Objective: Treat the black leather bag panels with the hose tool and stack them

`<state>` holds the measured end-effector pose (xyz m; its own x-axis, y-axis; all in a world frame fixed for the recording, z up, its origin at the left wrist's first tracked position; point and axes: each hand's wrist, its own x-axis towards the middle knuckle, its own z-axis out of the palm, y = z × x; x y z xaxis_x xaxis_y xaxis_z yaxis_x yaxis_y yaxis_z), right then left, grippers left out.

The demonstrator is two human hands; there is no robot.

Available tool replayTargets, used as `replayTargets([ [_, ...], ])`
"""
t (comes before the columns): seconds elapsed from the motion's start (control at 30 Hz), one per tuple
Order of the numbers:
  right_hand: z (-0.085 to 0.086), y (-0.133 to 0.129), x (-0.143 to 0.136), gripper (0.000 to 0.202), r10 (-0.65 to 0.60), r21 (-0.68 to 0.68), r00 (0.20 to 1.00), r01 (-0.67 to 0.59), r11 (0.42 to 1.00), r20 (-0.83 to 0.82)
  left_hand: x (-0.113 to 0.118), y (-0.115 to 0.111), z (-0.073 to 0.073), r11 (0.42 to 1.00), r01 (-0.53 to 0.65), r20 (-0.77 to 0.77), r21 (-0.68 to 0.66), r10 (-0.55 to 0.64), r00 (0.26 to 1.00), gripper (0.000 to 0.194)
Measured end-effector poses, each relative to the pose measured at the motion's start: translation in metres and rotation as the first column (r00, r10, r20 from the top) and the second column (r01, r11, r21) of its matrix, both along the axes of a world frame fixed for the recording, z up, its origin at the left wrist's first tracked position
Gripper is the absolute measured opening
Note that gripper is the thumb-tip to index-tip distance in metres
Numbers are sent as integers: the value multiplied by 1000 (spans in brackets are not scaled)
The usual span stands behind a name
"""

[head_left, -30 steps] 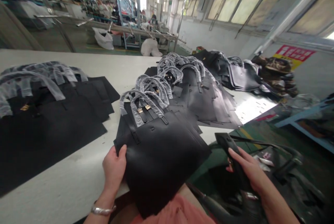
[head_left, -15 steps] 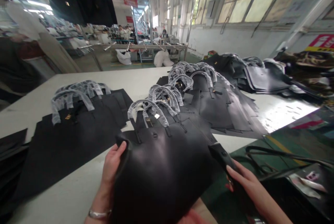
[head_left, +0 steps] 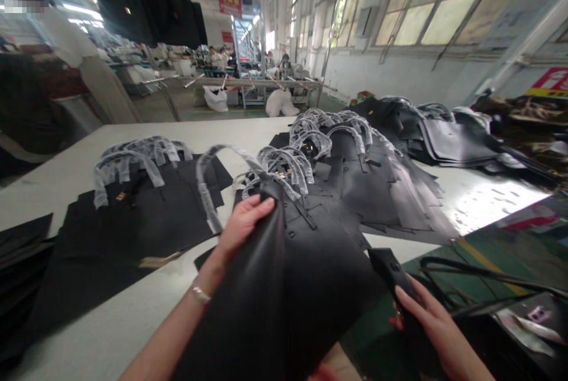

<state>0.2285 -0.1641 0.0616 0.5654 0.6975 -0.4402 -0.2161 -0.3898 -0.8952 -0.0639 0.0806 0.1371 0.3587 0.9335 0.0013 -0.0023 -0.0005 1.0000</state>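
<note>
My left hand (head_left: 246, 218) pinches the upper edge of a black leather panel (head_left: 235, 298), which bends upward in front of me. A handle in clear wrap (head_left: 206, 186) rises beside those fingers. Under the raised panel lies another black panel (head_left: 323, 262) with a small slot and a strap near its top. At the right, my right hand (head_left: 417, 304) is closed around a black strap piece (head_left: 393, 268) with a metal part by the fingers. More wrapped handles (head_left: 288, 162) stand just beyond the panels.
Black panels with wrapped handles (head_left: 133, 221) cover the left of the white table (head_left: 110, 310). Further stacks (head_left: 373, 180) lie at the centre right. Black bags (head_left: 151, 14) hang at upper left, near a person (head_left: 80, 49). A dark bin (head_left: 510, 333) stands at lower right.
My left hand has moved up and to the right, lifting and folding the panel's edge with its handle. My right hand has shifted slightly right with the strap piece still in it.
</note>
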Motion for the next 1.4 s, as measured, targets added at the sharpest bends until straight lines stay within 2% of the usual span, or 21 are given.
replayTargets([
  [0.03, 4, 1, 2, 86, -3, 3, 1000, 3, 1000, 7, 19, -4, -10, 992, 122, -31, 32, -121, 992, 40],
  [0.1, 13, 4, 6, 82, 1, -5, 1000, -1, 1000, 19, 46, -15, -36, 960, 250, -151, 130, -230, 961, 35],
  [0.17, 23, 8, 7, 77, 51, -27, 998, -50, 998, 43, 52, -29, -64, 928, 279, -320, 246, -194, 927, 29],
  [0.27, 34, 19, 0, 71, 220, -59, 971, -216, 975, 89, 37, -54, -101, 856, 328, -502, 400, -95, 859, 21],
  [0.33, 37, 30, -10, 71, 343, -86, 934, -336, 938, 96, 23, -69, -118, 783, 371, -557, 499, -38, 830, 19],
  [0.43, 33, 47, -26, 72, 492, -146, 869, -481, 865, 53, 13, -81, -133, 689, 377, -582, 619, 80, 809, 21],
  [0.57, 29, 66, -39, 64, 628, -203, 778, -618, 760, -19, 13, -82, -142, 670, 361, -584, 649, 135, 800, 26],
  [0.7, 30, 82, -42, 55, 641, -225, 762, -643, 732, -91, 14, -80, -142, 675, 379, -593, 633, 108, 798, 25],
  [0.83, 24, 101, -48, 56, 623, -199, 782, -615, 763, -29, 14, -80, -141, 677, 370, -584, 636, 109, 805, 26],
  [0.93, 20, 114, -50, 62, 542, -145, 826, -524, 839, 154, 14, -82, -142, 686, 360, -588, 633, 123, 800, 27],
  [1.0, 24, 120, -48, 64, 458, -93, 842, -451, 888, 287, 14, -84, -143, 688, 347, -587, 638, 142, 797, 28],
  [1.07, 32, 120, -47, 65, 445, -74, 836, -446, 892, 320, 14, -85, -144, 678, 329, -572, 657, 165, 803, 25],
  [1.13, 40, 117, -48, 67, 526, -125, 816, -512, 850, 240, 13, -86, -146, 650, 321, -556, 689, 189, 810, 15],
  [1.2, 43, 113, -53, 68, 624, -190, 772, -600, 778, 118, 12, -87, -148, 606, 337, -553, 721, 210, 806, 7],
  [1.3, 39, 113, -65, 66, 716, -200, 698, -699, 687, 22, 12, -88, -150, 531, 390, -571, 752, 230, 788, 15],
  [1.4, 34, 124, -76, 66, 749, -201, 662, -735, 648, -5, 12, -90, -150, 481, 422, -580, 769, 247, 776, 20],
])
